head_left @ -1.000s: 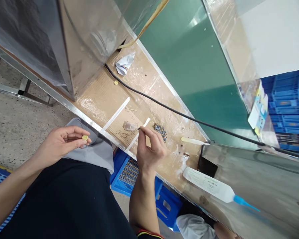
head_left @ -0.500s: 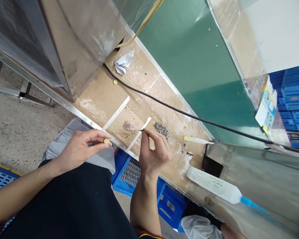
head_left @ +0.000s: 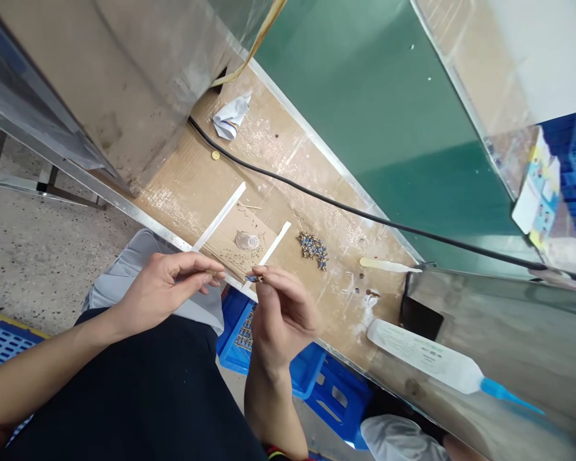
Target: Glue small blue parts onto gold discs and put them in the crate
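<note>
My left hand (head_left: pixel 166 291) is closed in a pinch above the table's near edge. Between its fingertips is a small round yellow piece (head_left: pixel 212 274), mostly hidden by the fingers. Close by on the right, my right hand (head_left: pixel 283 314) pinches a tiny blue and gold metal part (head_left: pixel 253 278), pointing toward the left hand. A short gap separates the two hands. Beyond them on the table sits a small clear cup (head_left: pixel 246 240), with many tiny bits (head_left: pixel 235 255) scattered around it. A pile of blue and gold metal parts (head_left: pixel 313 250) lies to its right.
A black cable (head_left: pixel 307 189) crosses the table (head_left: pixel 173 179). White tape strips (head_left: pixel 221 214) mark it. Farther back are a crumpled cloth (head_left: pixel 232 116) and another yellow disc (head_left: pixel 216 155). A white bottle with a blue nozzle (head_left: pixel 425 357) lies right. Below stands a blue crate (head_left: pixel 233 333).
My right hand has moved left and nearer with the metal part, coming close to the left hand. My left hand has turned slightly, so the yellow piece shows less. The view has shifted a little.
</note>
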Action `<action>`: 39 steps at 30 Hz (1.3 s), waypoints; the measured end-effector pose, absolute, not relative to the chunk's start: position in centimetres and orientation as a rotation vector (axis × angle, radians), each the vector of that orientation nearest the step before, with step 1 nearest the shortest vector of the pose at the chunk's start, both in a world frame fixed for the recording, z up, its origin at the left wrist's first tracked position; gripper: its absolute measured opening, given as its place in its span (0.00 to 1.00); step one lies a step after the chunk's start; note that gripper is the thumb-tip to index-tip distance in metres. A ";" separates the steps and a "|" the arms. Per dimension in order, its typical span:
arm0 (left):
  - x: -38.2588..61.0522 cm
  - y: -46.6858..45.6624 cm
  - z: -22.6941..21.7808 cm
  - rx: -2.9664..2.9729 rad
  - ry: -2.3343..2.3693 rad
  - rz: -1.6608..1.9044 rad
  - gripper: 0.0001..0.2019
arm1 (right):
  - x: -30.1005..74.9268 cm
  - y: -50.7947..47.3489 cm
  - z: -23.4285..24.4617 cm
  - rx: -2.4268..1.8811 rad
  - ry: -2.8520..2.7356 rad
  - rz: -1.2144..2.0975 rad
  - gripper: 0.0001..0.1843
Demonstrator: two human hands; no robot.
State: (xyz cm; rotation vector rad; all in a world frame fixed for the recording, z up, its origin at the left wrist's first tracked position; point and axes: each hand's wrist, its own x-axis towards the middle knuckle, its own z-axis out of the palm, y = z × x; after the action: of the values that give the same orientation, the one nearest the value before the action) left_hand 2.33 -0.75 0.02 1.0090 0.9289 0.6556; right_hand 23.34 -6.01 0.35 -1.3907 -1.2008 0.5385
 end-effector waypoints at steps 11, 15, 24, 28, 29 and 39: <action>1.8 -0.2 0.1 0.878 0.883 0.588 0.01 | 24.0 -5.3 0.7 -1.068 -0.084 1.305 0.17; 1.6 -0.3 -0.1 0.935 0.897 0.625 0.03 | 23.6 -5.2 1.0 -0.963 0.042 1.370 0.21; 1.4 -0.7 -0.6 0.969 0.901 0.647 0.07 | 23.4 -5.1 0.9 -0.903 0.145 1.412 0.21; 1.4 -0.8 -0.7 0.951 0.937 0.629 0.07 | 23.4 -5.1 0.9 -0.896 0.162 1.428 0.21; 1.4 -0.8 -0.7 0.944 0.949 0.614 0.08 | 23.4 -5.1 1.0 -0.897 0.163 1.432 0.21; 1.4 -0.9 -0.6 0.855 0.936 0.619 0.12 | 24.4 -4.4 -1.4 -1.279 -0.362 1.035 0.10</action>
State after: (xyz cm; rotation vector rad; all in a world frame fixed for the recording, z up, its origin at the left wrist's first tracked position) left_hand 1.36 -0.86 -0.60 0.8547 0.9362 0.6185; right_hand 24.36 -4.35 -1.40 -1.2785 -0.3624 1.0347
